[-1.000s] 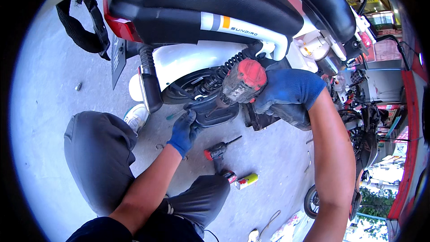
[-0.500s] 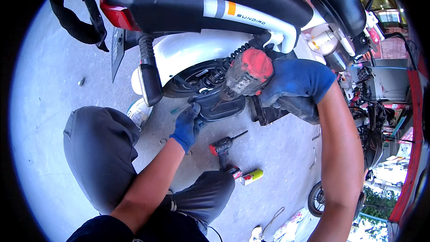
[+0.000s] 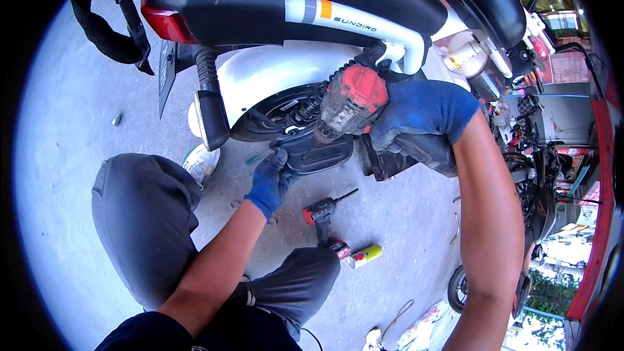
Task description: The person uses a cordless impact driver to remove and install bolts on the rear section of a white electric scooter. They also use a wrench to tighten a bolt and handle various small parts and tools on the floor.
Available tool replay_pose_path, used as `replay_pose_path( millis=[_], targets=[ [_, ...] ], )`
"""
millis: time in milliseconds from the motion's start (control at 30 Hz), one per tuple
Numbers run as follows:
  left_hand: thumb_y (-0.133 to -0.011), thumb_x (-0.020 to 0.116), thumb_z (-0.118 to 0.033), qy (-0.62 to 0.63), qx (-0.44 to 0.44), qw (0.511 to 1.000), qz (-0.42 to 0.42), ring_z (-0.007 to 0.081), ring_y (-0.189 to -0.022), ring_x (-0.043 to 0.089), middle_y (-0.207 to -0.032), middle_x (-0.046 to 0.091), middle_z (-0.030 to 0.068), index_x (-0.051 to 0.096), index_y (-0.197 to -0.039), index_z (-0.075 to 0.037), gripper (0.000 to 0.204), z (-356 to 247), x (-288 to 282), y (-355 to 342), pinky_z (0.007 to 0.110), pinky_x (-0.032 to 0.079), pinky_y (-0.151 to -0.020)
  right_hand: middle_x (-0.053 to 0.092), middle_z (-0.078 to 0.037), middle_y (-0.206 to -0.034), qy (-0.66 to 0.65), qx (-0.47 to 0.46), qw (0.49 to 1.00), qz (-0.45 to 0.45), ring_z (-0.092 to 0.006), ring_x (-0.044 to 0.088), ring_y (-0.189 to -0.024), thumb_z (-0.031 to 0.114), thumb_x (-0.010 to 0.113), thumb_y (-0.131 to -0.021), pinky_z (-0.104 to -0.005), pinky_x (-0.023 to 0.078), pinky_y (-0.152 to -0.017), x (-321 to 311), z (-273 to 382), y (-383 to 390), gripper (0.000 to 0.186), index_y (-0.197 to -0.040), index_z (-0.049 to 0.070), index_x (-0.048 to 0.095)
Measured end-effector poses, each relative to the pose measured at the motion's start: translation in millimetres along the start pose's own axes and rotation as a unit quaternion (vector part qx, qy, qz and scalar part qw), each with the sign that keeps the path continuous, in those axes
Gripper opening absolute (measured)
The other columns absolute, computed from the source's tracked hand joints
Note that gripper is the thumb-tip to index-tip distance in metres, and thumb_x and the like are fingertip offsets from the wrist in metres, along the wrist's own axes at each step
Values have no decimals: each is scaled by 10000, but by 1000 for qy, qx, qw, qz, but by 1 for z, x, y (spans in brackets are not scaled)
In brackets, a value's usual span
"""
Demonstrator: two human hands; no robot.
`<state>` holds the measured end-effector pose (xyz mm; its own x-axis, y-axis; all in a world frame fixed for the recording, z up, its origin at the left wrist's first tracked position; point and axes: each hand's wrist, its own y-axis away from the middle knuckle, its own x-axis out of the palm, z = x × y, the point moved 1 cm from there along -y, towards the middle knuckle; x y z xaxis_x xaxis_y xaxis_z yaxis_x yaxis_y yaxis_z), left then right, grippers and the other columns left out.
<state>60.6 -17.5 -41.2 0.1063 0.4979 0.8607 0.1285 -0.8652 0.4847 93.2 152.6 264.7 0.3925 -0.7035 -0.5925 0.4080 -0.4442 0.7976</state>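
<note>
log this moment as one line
right hand: grips red power tool | left hand: on black cover | floor: drill

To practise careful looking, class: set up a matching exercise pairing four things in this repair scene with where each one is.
Things:
1. power tool with red cap
2. left hand
3. spray can
4. small red drill

Places:
A. lying on the ground beside the knee
B. gripped in the right hand
C. on the dark cover by the wheel
D. on the ground below the cover

Pairs: 1-B, 2-C, 3-A, 4-D

Both gloved hands reach forward, left hand [image 3: 268,184] low with fingers curled (pinching), right hand [image 3: 416,117] clenched higher.
</note>
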Motion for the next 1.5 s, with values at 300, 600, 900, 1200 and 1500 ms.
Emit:
replay_pose_path(
  millis=[300, 600, 900, 1200, 1500],
  targets=[
    [-910, 527, -166, 34, -5, 999, 14, 224, -1030, 581, -1155, 577, 121, 501, -1177, -34, 299, 3, 3, -1, 387, 492, -899, 662, -112, -759, -37, -5, 999, 24, -187, 592, -626, 267, 663, -614, -302, 477, -608, 1, -7, 1, 330, -846, 33, 684],
    [-884, 572, -195, 27, 9, 999, -18, 218, -982, 603, -1105, 607, 115, 554, -1121, -37, 285, 4, 0, -2, 377, 509, -858, 668, -109, -773, 20, 9, 1000, 19, -185, 594, -615, 256, 662, -614, -304, 480, -604, -1, 3, -2, 329, -856, 34, 686],
    [-891, 568, -200, 27, -1, 1000, 0, 213, -980, 600, -1105, 601, 104, 528, -1135, -35, 297, 5, -1, -3, 382, 506, -871, 660, -115, -753, -110, 26, 993, 20, -194, 587, -590, 230, 679, -596, -303, 483, -584, 1, -18, -9, 335, -862, 26, 689],
    [-890, 566, -181, 31, 0, 999, -5, 212, -970, 607, -1096, 608, 101, 539, -1127, -40, 277, 2, 0, -2, 370, 513, -858, 668, -120, -789, -44, 18, 998, 38, -207, 606, -634, 264, 687, -591, -308, 487, -642, -4, -11, -14, 372, -889, 40, 687],
    [-904, 541, -197, 6, 23, 1000, 3, 224, -996, 593, -1140, 581, 110, 524, -1159, -47, 297, -1, 0, -2, 379, 505, -870, 662, -155, -931, 355, -198, 911, 70, -324, 631, -843, 247, 718, -558, -365, 498, -760, -6, 37, -15, 394, -922, 97, 692]
  ],
)
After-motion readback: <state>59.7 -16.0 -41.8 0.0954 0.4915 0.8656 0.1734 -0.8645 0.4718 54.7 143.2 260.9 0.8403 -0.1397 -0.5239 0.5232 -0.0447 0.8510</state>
